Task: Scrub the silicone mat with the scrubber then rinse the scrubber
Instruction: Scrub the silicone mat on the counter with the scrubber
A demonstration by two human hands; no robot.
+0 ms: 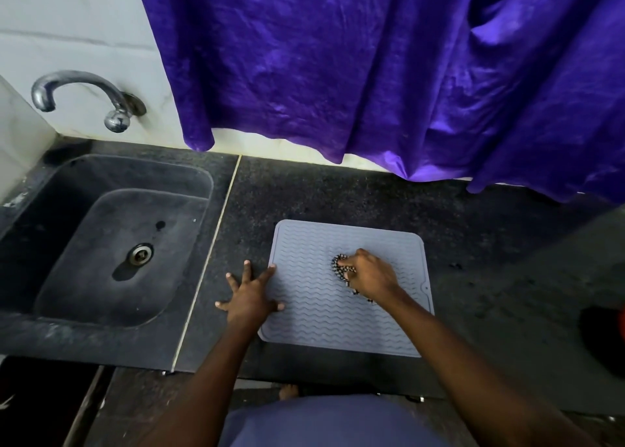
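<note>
Both hands are down on the counter in front of the person. Their left hand (252, 294) lies flat, palm down, with all 5 fingers straight and spread wide. It holds nothing. The thumb rests on the left edge of the silicone mat (321, 325), the forefinger tip touches that same edge, and the other 3 fingers press the dark countertop (338, 196) just beside it.

Their right hand (370, 272) is curled, knuckles up, fingers bunched round a speckled black-and-white scrubber (339, 268). The scrubber sits against the mat's surface, a little right of its middle, and shows mostly past the fingertips. A bit more of it peeks out below the wrist.

The mat is grey-blue, roughly square with rounded corners, and ribbed all over with wavy ridges. It lies flat on the speckled black stone, near the front edge, with a small tab marked on its right side.

Off to the left, past a pale seam in the stone, is a black sink (199, 189) with a round metal drain (140, 254). Above it a curved chrome tap (77, 91) sticks out from the pale tiled wall (67, 24). A purple curtain (338, 74) hangs behind the counter, its hem brushing the back edge.

Lower down I can see a blue garment (321, 423) and a bare foot (289, 392) on the floor. At the far right edge sits a dark object with a touch of red (605, 338); I cannot tell what it is.
</note>
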